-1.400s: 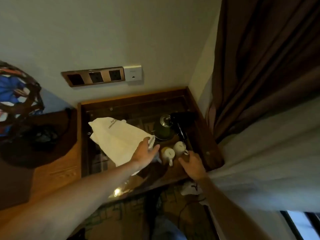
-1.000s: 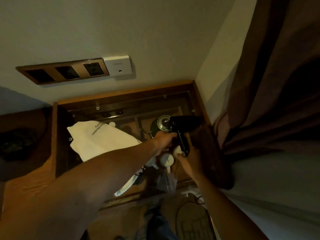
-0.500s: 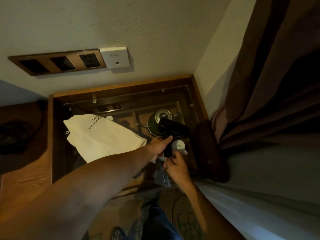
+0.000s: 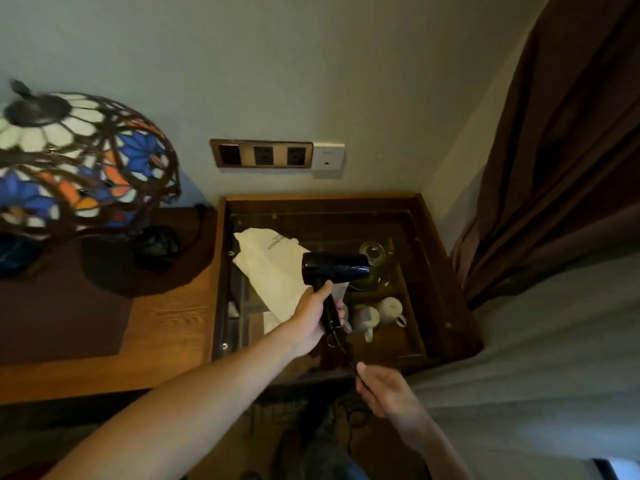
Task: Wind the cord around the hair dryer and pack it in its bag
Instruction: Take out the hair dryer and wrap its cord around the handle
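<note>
Black hair dryer (image 4: 335,268): rigid, light, gripped by handle in left hand (image 4: 313,318) above glass-topped table (image 4: 436,237). Cord (image 4: 341,344): limp, pinched in right hand (image 4: 382,389). Cloth bag (image 4: 273,268): soft, on table.

Dim corner: stained-glass lamp (image 4: 79,161), brown curtain (image 4: 561,150).

A stained-glass lamp (image 4: 72,161) with white, blue and orange panes stands at nine o'clock on a wooden surface (image 4: 166,327). On the wall at twelve o'clock sits a brown socket strip (image 4: 261,154) with a white plate (image 4: 328,156) touching its right end. Below it, a glass-topped cabinet (image 4: 433,237) shows a glass-lidded kettle (image 4: 374,258) and, just nearer, two white mugs (image 4: 379,315) side by side. A brown curtain (image 4: 561,150) hangs at two o'clock.
</note>
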